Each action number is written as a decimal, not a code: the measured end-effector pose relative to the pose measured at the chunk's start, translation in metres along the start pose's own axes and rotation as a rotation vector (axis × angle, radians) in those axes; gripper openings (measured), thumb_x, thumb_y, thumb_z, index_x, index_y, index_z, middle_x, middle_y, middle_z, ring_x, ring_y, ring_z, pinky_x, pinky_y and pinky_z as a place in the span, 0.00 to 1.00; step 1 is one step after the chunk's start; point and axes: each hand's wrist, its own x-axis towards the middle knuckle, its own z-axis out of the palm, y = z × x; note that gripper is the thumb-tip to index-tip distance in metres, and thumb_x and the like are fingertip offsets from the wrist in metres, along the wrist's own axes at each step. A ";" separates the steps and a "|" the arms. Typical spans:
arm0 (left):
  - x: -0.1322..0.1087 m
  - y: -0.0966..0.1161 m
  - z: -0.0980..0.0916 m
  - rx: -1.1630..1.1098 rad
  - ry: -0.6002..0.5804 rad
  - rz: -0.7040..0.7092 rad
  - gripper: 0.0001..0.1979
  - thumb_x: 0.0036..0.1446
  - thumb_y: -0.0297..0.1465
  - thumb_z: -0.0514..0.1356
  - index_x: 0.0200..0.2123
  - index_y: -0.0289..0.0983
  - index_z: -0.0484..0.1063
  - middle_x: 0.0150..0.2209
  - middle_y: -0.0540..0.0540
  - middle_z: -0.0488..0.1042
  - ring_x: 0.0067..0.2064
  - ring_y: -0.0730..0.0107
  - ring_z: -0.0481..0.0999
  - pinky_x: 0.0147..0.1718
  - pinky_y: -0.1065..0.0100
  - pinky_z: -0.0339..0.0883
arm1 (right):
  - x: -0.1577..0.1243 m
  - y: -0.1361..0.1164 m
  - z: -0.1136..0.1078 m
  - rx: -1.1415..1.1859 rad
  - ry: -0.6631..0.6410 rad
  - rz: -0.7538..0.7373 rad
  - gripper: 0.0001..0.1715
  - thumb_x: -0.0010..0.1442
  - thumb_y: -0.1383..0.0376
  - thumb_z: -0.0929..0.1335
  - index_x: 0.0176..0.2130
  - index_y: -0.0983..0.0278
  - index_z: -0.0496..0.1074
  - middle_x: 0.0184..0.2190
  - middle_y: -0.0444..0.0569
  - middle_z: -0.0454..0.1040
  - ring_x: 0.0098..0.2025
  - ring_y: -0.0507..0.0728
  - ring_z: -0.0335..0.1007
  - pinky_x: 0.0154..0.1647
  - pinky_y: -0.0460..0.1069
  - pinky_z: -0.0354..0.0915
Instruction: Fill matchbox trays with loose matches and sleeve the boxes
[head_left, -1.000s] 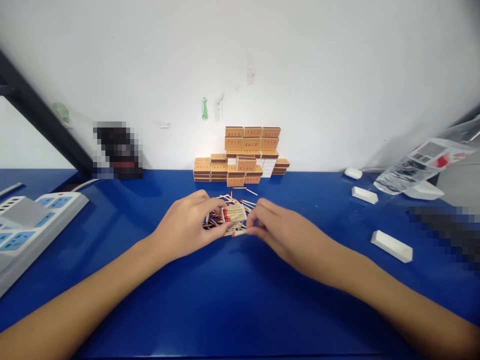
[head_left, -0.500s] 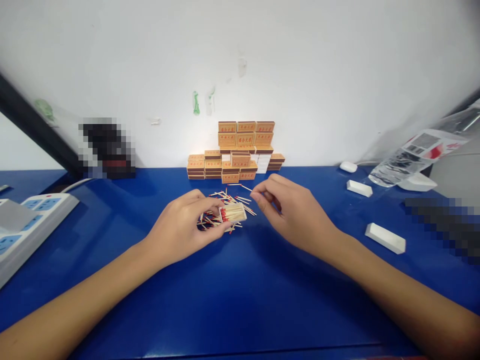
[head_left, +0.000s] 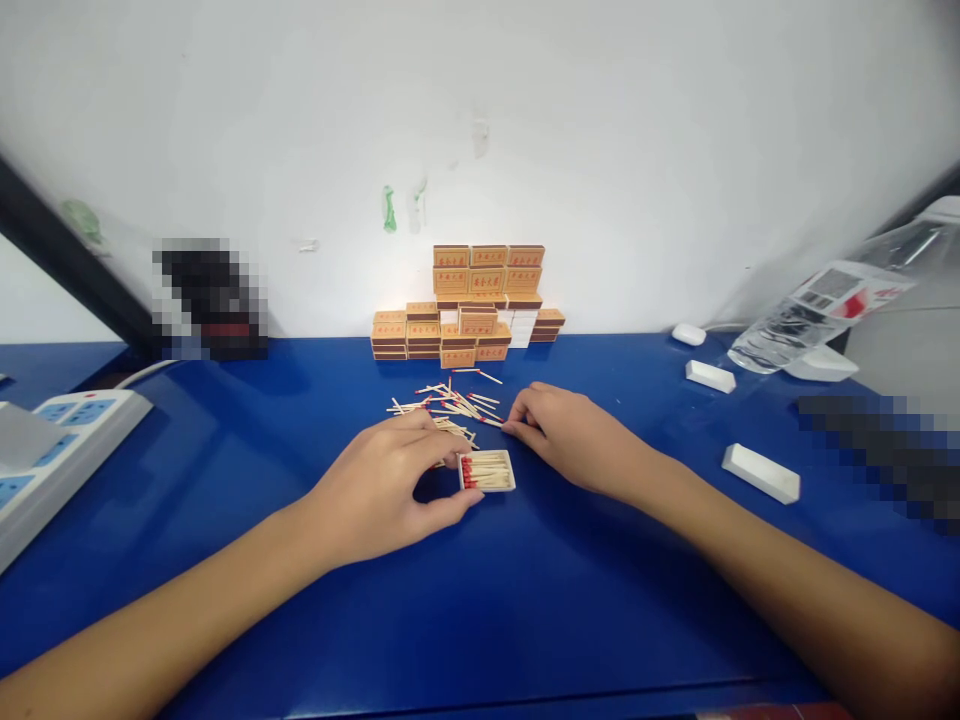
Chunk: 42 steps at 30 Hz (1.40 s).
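Observation:
My left hand (head_left: 386, 485) grips a small white matchbox tray (head_left: 512, 472) between thumb and fingers. Red-headed matches (head_left: 491, 467) lie side by side in it, heads toward that hand. To its right, my right hand (head_left: 562, 435) has thumb and forefinger pinched on the pale end of a match (head_left: 490, 422) at the edge of a loose heap of matches (head_left: 459, 404). Part of the heap is hidden behind my left hand. Beyond it, yellow and brown matchboxes (head_left: 487, 280) are stacked in tiers against the wall.
On the left stands a power strip (head_left: 124, 412) with a dark pixelated object (head_left: 214, 300) behind it. White blocks (head_left: 761, 473) and a small white case (head_left: 688, 334) lie on the blue table (head_left: 480, 610) at right, near a tilted plastic bottle (head_left: 810, 315).
My left hand has brought the tray nearer me and slightly right, uncovering more of the heap. My right hand has come down from the upper matches to one at the heap's right edge.

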 end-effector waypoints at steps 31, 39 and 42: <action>-0.004 0.017 0.006 -0.160 -0.140 -0.074 0.11 0.60 0.36 0.70 0.44 0.39 0.78 0.32 0.50 0.77 0.36 0.65 0.75 0.34 0.64 0.69 | 0.019 0.010 0.014 0.130 0.206 -0.160 0.08 0.67 0.62 0.71 0.36 0.64 0.74 0.35 0.47 0.73 0.33 0.54 0.67 0.36 0.50 0.60; -0.004 0.011 0.005 -0.058 -0.149 -0.053 0.12 0.62 0.39 0.68 0.44 0.38 0.78 0.27 0.51 0.72 0.34 0.64 0.74 0.33 0.65 0.68 | 0.016 0.018 0.003 0.274 0.111 -0.381 0.14 0.74 0.68 0.61 0.46 0.62 0.75 0.42 0.50 0.72 0.42 0.56 0.70 0.46 0.51 0.65; -0.003 0.011 0.005 -0.050 -0.147 -0.057 0.12 0.63 0.39 0.68 0.45 0.38 0.78 0.27 0.51 0.72 0.34 0.64 0.74 0.32 0.65 0.67 | 0.019 0.023 0.006 0.252 0.064 -0.434 0.15 0.73 0.71 0.61 0.51 0.61 0.74 0.44 0.50 0.70 0.44 0.56 0.69 0.48 0.52 0.66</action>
